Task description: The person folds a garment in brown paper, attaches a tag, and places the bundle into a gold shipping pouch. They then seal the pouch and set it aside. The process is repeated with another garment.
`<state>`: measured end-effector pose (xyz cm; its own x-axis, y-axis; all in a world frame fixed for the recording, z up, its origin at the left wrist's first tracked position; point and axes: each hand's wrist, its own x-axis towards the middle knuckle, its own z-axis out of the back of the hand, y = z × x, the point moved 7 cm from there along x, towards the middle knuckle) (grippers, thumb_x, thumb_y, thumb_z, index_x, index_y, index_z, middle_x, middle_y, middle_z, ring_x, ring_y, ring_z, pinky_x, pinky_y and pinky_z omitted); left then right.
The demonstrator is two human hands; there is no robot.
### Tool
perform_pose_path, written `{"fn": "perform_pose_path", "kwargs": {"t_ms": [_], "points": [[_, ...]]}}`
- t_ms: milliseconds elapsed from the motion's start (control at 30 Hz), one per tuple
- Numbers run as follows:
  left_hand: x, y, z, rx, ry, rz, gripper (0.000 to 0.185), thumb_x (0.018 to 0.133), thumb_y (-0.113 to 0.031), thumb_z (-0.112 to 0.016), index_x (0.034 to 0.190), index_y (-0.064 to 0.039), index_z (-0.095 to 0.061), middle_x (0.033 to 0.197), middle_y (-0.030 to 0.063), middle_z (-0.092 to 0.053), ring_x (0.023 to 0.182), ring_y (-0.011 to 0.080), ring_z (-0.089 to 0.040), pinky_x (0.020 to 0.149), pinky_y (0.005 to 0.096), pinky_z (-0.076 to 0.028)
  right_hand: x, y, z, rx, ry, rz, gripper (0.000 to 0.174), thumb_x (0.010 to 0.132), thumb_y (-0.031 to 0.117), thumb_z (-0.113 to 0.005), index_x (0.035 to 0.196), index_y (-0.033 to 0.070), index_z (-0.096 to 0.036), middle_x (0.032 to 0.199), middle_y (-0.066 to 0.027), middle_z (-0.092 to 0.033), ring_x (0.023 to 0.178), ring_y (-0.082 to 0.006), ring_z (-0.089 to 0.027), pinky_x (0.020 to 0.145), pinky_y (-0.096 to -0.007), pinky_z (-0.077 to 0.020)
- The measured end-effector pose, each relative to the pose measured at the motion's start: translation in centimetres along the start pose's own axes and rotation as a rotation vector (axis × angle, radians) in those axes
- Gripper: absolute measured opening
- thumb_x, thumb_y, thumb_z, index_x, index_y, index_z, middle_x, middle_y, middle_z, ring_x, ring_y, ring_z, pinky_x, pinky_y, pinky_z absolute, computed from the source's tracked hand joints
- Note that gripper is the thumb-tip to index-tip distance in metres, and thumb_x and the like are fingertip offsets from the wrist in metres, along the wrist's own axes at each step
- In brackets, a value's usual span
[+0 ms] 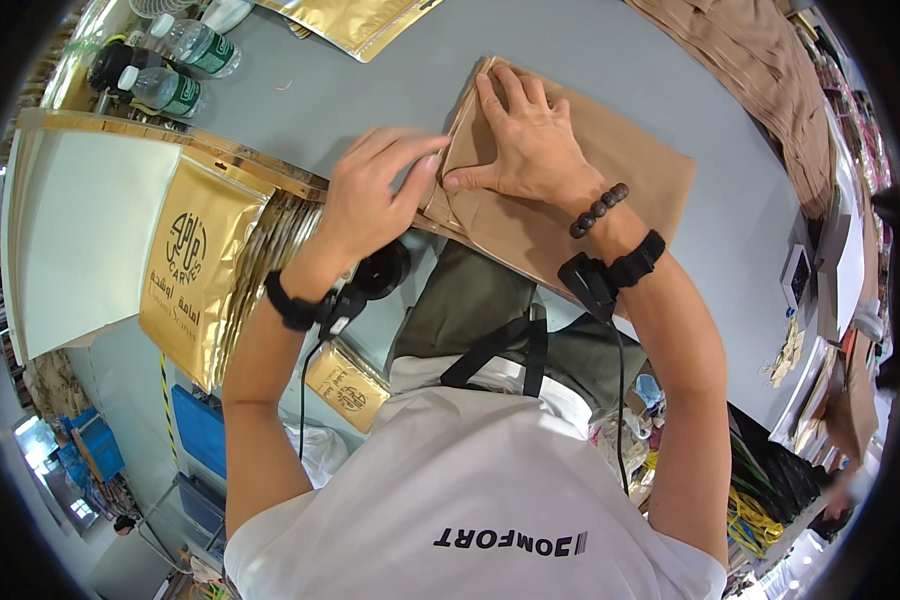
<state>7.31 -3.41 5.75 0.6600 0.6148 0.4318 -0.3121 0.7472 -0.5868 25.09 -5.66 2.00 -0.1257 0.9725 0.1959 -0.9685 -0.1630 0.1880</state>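
Note:
A brown folded piece of fabric (pixel 622 150) lies in layers on the grey table (pixel 330 97), its near edge at the table's front. My right hand (pixel 532 139) presses flat on it, fingers and thumb spread near the left end. Beside the fabric's left edge is my left hand (pixel 379 187), its fingers slightly blurred. The index finger and thumb of that hand stand apart with the tips at the layered edge; nothing shows held between them. Part of the fabric is hidden under the right hand.
Two clear plastic bottles (pixel 202 49) lie at the upper left. A gold pouch (pixel 360 26) is at the far edge. Several gold bags (pixel 202 262) stand left, below a wooden edge (pixel 270 161). More brown fabric (pixel 757 82) and a dark-screened device (pixel 796 276) lie right.

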Motion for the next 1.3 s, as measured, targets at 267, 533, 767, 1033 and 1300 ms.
{"fn": "perform_pose_path", "kwargs": {"t_ms": [267,533,767,1033,1300], "points": [[2.1,2.7,-4.0,0.117,0.383,-0.095,0.042,0.099,-0.016,-0.065,0.141,-0.012,-0.066,0.148,0.0048,-0.061,0.135,0.0283,-0.054,0.116,0.0437,-0.035,-2.7,0.0,2.7,0.279,-0.112,-0.055,0.088,0.086,0.060,-0.075,0.147,0.000,-0.054,0.148,-0.0252,-0.056,0.133,-0.0396,-0.055,0.101,-0.0531,-0.0463],[1.2,3.1,-4.5,0.241,0.388,-0.170,0.049,0.100,-0.012,-0.060,0.149,-0.013,-0.058,0.156,0.0054,-0.054,0.143,0.0284,-0.050,0.123,0.0485,-0.029,-11.5,3.7,6.4,0.378,-0.151,0.004,0.014,0.094,0.017,-0.073,0.107,0.011,-0.075,0.115,-0.0029,-0.073,0.099,-0.0246,-0.067,0.085,-0.0390,-0.0496],[0.5,1.8,-5.8,0.312,0.412,-0.196,0.052,0.101,-0.008,-0.055,0.153,-0.006,-0.051,0.158,0.0112,-0.050,0.148,0.0296,-0.045,0.126,0.0516,-0.026,-24.0,-9.0,11.5,0.491,-0.499,-0.564,0.012,0.097,0.015,-0.074,0.103,0.006,-0.079,0.097,-0.0087,-0.077,0.078,-0.0269,-0.071,0.068,-0.0362,-0.0569],[2.1,-4.5,-12.5,0.250,0.473,-0.233,0.054,0.102,-0.009,-0.054,0.155,-0.005,-0.049,0.159,0.0133,-0.048,0.148,0.0304,-0.044,0.127,0.0535,-0.021,-40.9,-20.2,14.7,0.017,-0.581,-0.999,0.018,0.099,0.019,-0.071,0.104,0.005,-0.079,0.093,-0.0142,-0.077,0.074,-0.0278,-0.073,0.069,-0.0350,-0.0566],[2.4,-6.3,-14.5,0.249,0.471,-0.217,0.053,0.105,-0.012,-0.047,0.157,-0.006,-0.046,0.161,0.0141,-0.046,0.149,0.0319,-0.043,0.126,0.0541,-0.023,-60.2,-34.6,20.0,-0.376,-0.451,-1.472,0.033,0.096,0.036,-0.066,0.114,0.012,-0.080,0.102,-0.0156,-0.079,0.096,-0.0363,-0.075,0.087,-0.0431,-0.0580]]}}
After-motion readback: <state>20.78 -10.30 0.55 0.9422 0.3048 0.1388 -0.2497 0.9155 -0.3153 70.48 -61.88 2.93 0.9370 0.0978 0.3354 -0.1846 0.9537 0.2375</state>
